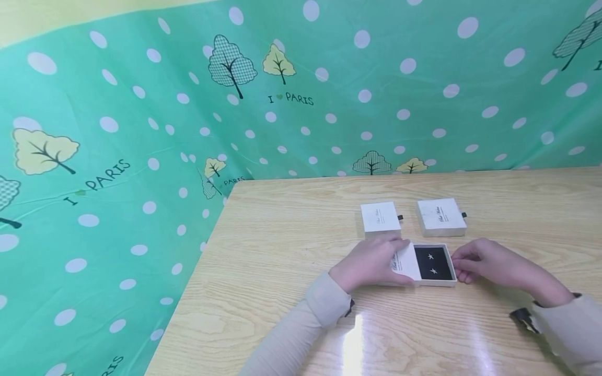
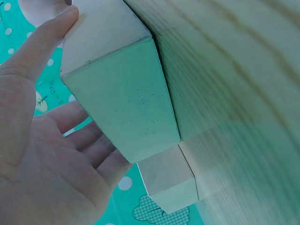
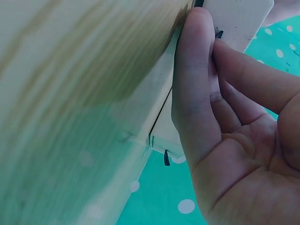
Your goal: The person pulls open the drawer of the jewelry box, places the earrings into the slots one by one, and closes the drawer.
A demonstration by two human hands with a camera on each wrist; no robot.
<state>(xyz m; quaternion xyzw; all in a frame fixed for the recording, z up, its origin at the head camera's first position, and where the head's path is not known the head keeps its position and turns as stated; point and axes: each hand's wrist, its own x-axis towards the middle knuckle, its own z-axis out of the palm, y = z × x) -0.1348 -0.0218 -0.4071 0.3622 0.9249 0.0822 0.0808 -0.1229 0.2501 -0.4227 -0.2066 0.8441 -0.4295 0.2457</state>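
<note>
A white slide-out jewelry box [image 1: 408, 263] lies on the table with its drawer [image 1: 437, 283] partly out toward the right. Inside the drawer, two small silvery star-shaped pieces [image 1: 433, 271] sit on a black insert [image 1: 439, 257]. My left hand [image 1: 371, 261] grips the box's outer sleeve, thumb along the near side and fingers across the far side. At the drawer's right end, my right hand [image 1: 494, 263] pinches a small black pull tab [image 3: 218, 33] between thumb and forefinger. The left wrist view shows the sleeve's closed end [image 2: 122, 101] standing within the curve of the palm.
Two more white boxes stand behind: one at the left [image 1: 380, 216], just beyond my left hand, and one at the right [image 1: 441, 215]. Each has a black tab on its right side. A green dotted cloth [image 1: 329, 104] hangs behind and left of the wooden table [image 1: 263, 250].
</note>
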